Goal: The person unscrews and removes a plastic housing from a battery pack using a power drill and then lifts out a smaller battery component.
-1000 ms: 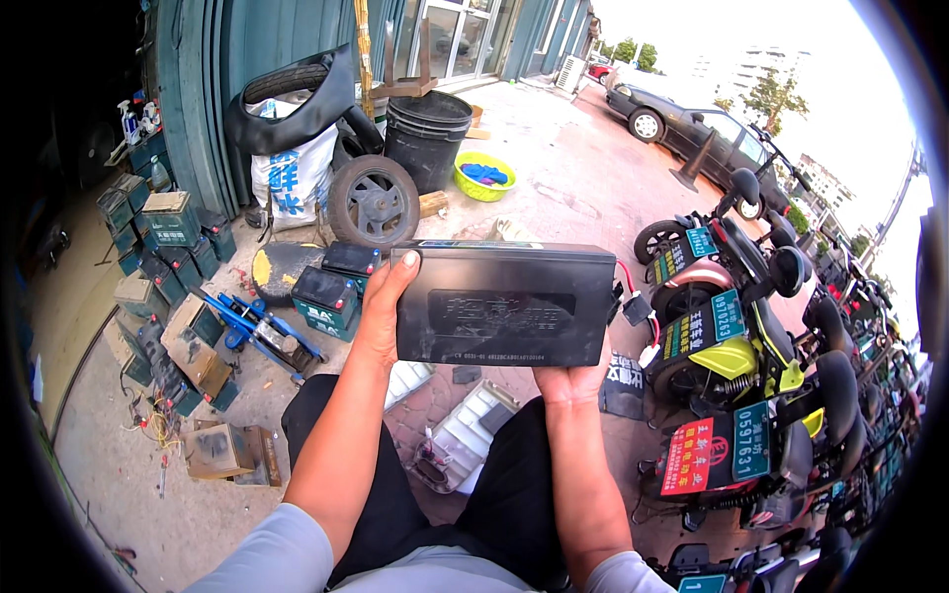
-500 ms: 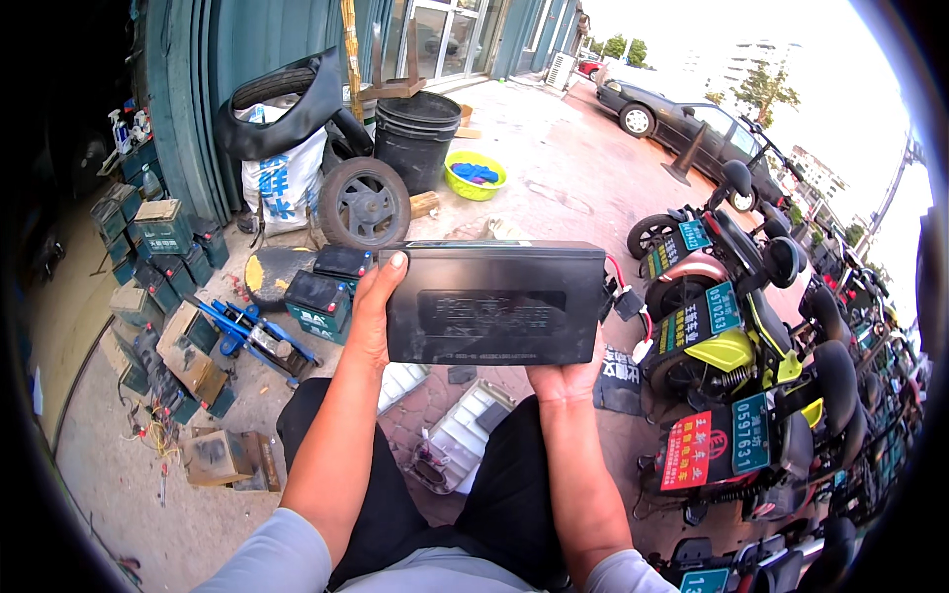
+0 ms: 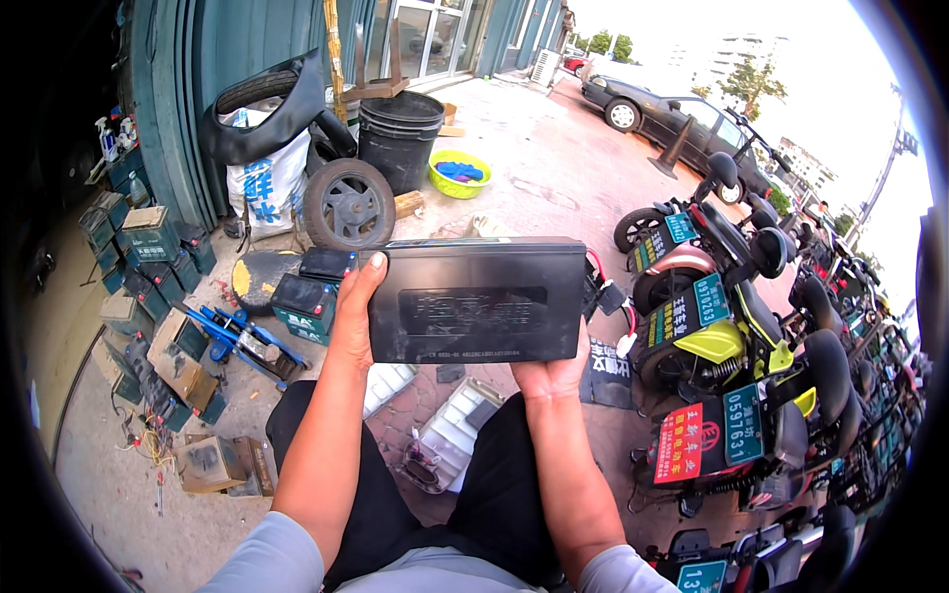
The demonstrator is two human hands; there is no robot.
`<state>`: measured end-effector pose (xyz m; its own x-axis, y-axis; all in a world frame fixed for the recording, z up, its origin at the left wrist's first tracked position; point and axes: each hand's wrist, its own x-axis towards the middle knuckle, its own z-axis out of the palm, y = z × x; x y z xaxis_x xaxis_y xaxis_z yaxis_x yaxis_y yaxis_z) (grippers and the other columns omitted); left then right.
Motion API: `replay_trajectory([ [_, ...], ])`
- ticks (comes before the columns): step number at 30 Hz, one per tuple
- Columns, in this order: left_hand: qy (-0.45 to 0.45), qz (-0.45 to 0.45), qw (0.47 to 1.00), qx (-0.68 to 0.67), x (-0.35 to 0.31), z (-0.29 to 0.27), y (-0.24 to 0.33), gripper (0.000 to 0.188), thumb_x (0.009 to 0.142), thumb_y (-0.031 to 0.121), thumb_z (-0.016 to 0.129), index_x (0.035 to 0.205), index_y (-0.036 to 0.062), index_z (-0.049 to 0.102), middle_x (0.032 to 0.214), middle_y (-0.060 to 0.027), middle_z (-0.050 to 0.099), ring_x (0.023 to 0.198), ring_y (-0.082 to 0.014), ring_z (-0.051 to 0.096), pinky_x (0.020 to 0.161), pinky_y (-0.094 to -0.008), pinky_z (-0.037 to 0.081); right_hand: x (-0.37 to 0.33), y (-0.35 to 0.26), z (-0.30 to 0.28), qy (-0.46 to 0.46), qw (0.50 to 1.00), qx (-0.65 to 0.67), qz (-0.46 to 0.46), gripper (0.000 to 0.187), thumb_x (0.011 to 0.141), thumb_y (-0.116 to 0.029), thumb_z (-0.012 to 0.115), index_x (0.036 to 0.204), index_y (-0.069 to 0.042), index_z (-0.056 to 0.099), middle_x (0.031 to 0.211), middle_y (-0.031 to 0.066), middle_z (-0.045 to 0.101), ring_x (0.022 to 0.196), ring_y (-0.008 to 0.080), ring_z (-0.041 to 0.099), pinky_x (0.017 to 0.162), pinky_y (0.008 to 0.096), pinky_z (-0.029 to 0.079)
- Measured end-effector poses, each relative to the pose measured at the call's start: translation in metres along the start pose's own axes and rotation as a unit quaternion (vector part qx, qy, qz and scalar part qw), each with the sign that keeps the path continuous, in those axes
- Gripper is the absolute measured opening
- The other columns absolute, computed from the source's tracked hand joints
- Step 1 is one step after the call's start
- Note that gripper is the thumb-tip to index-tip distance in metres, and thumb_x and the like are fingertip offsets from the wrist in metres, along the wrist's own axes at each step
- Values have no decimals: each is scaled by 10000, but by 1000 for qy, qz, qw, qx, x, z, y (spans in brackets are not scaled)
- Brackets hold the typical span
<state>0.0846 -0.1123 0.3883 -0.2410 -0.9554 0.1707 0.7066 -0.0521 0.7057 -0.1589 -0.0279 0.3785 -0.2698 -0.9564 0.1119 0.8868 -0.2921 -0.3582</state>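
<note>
A black rectangular battery case (image 3: pixel 474 308) with raised lettering is held up in front of me, over my knees. My left hand (image 3: pixel 356 311) is closed on its left end, thumb on the upper left corner and the other fingers hidden behind. Under its lower right part, my right hand (image 3: pixel 556 374) supports it, fingers mostly hidden by the case. Red and black wires (image 3: pixel 597 272) and a connector (image 3: pixel 613 298) show beyond its right end. On the ground between my legs lies a whitish plastic housing (image 3: pixel 453 435).
Parked electric scooters (image 3: pixel 736 346) line the right side. Teal batteries (image 3: pixel 150 235), a blue floor jack (image 3: pixel 242 341) and cardboard boxes (image 3: pixel 211 465) are at left. Farther off stand a wheel (image 3: pixel 350 205), a black bucket (image 3: pixel 399 143), a yellow-green basin (image 3: pixel 459 176) and a dark car (image 3: pixel 664 124).
The whole view has shifted slightly, so the surroundings and the battery case appear a little farther left. Both hands keep the same hold on the case.
</note>
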Motion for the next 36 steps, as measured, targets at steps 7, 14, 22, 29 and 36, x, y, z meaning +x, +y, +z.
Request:
replay_trajectory([
  [7,-30,-4,999,11,2,-7,0,558,1020,457,714,1308,-21,683,1221,-147,743,1080,-233,730,975,-369,589,-1,0,2,-7,1000,-1,-1,371,1061,-312,511,1213,-47,721,1211,113,749,1121,285,693,1037,445,548],
  [14,-10,1,1000,29,1,-6,1,548,1014,449,721,1293,-22,689,1190,-139,750,1037,-215,738,928,-348,597,8,-1,-19,-50,999,-2,-3,400,1079,-335,534,1294,-44,704,1274,137,741,1168,330,692,1063,472,546],
  [22,-1,-1,1000,6,0,-3,1,491,1003,404,745,1262,-11,699,1123,-110,761,961,-177,748,854,-309,603,2,-1,-10,-58,998,9,16,421,1086,-356,521,1319,-56,702,1303,143,734,1205,338,677,1092,485,526],
  [29,-7,1,1000,24,2,-6,-2,550,1017,450,715,1296,-24,698,1200,-144,755,1055,-220,739,947,-353,597,1,-2,-5,-59,998,-4,14,430,1088,-362,520,1337,-60,699,1335,139,725,1235,342,662,1115,500,507],
  [36,-27,3,1000,11,-1,-3,4,504,1019,400,726,1297,-18,680,1158,-115,746,988,-170,734,869,-300,595,0,1,2,-22,1000,-3,9,407,1045,-312,499,1248,-38,720,1255,133,740,1184,316,672,1087,469,518],
])
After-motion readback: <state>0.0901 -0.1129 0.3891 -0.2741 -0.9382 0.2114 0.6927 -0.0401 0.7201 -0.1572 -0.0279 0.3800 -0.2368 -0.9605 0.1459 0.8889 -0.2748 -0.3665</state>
